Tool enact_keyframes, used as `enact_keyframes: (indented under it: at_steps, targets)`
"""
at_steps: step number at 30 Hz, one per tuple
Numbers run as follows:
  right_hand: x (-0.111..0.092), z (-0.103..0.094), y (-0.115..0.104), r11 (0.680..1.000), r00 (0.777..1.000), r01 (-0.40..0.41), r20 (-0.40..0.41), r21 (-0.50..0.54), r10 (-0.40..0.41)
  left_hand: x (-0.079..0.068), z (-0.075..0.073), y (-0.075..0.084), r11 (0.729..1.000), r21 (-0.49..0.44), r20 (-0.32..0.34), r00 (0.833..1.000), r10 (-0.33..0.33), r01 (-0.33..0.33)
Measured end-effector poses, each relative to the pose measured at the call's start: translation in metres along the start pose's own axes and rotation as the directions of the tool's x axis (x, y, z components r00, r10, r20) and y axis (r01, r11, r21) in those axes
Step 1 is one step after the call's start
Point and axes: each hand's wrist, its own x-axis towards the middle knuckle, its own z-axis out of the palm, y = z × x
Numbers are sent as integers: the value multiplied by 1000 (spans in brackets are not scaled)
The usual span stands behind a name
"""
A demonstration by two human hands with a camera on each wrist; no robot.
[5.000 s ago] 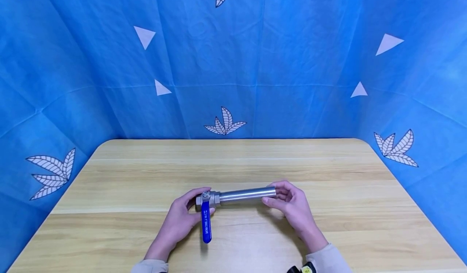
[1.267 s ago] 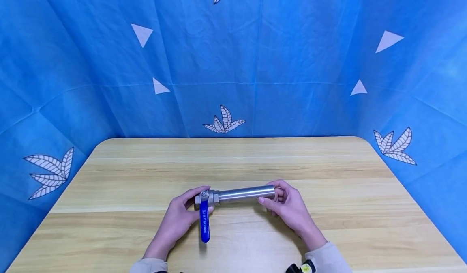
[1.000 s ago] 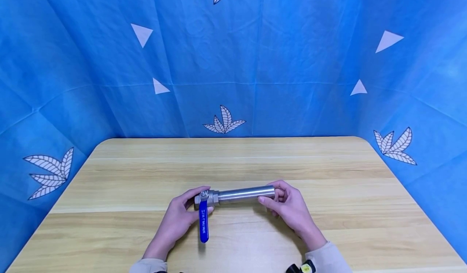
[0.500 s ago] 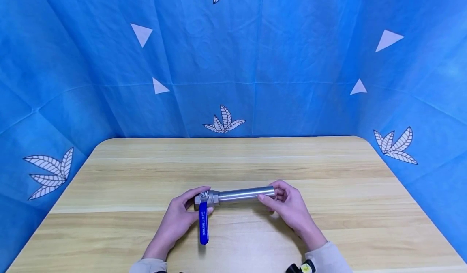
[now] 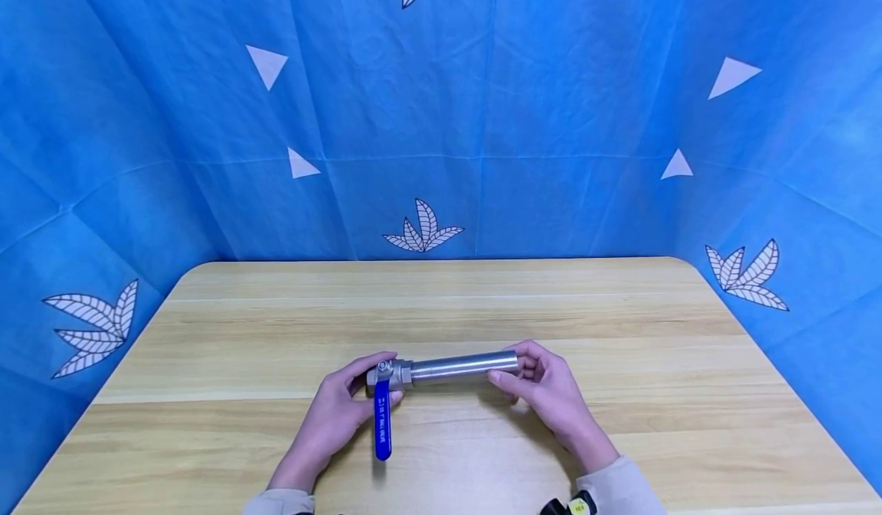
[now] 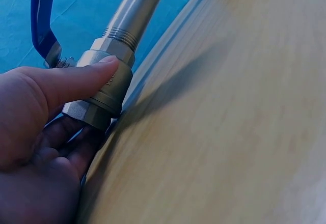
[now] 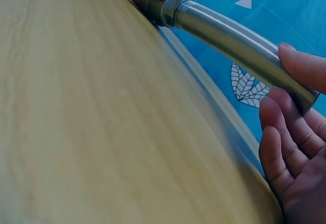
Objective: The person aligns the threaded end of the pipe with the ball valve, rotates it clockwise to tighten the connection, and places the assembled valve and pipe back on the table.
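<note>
A metal ball valve [image 5: 398, 375] with a blue lever handle [image 5: 383, 422] is gripped in my left hand [image 5: 337, 413], thumb on the near side of its body. The lever points toward me. From the valve's right end runs a shiny steel pipe [image 5: 465, 366]; a few bare threads show at the joint in the left wrist view. My right hand [image 5: 553, 392] holds the pipe's free end, with the thumb [image 7: 303, 68] on one side and fingertips on the other. Valve and pipe are held above the table, and a shadow falls below them.
A light wood-grain table [image 5: 441, 301] lies under both hands. Blue cloth [image 5: 441, 102] with white leaf and triangle prints hangs behind it and at both sides. A black device with a yellow label [image 5: 577, 506] sits at my right cuff.
Both hands keep their places on the valve and pipe. The right thumb and fingers shift slightly on the pipe's end. The lever has swung a little to the left.
</note>
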Motion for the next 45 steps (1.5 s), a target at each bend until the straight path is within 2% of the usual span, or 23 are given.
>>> enact_keyframes:
  at_steps: [23, 29, 34, 38, 45]
  targets:
    - [1, 5, 1, 987, 997, -16, -77, -160, 4, -1, 0, 0, 1000, -1, -4, 1000, -3, 3]
    - [-1, 4, 0, 994, 1000, -2, -21, -109, 0, -1, 1, 0, 1000, 2, -3, 1000, -1, 1]
    - [-3, 2, -2, 998, 998, 44, 41, -48, -42, -1, 1, 1, 1000, 12, -9, 1000, -8, 8]
    - [-2, 1, -1, 998, 997, 60, 57, -17, -59, -1, 1, 2, 1000, 20, -14, 1000, -13, 13]
    - [-1, 1, 0, 999, 999, 27, 33, -22, -27, 0, 2, 1, 1000, 19, -12, 1000, -12, 12]
